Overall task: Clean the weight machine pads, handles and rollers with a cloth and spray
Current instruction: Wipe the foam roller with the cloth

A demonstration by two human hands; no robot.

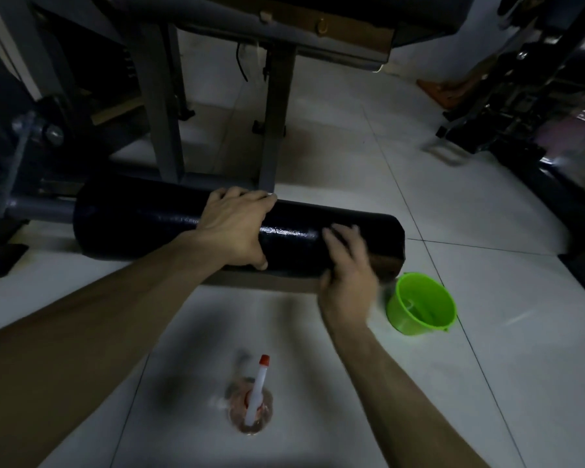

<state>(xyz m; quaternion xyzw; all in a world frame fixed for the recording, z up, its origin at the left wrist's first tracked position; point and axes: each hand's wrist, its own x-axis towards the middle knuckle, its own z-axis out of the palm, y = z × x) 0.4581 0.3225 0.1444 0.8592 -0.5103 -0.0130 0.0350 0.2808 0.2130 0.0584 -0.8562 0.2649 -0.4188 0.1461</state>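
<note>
Here the roller lies 9-to-3 o'clock, my left hand clamped mid-length, right hand nearer its 3 o'clock end, grip too blurred to tell.

I work in a gym: steel machine frame, padded roller, second machine, tiled floor.

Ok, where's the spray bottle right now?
In the head view the spray bottle stands on the floor, low centre, nearer the person than the black roller and lower left of the green bucket.
</note>
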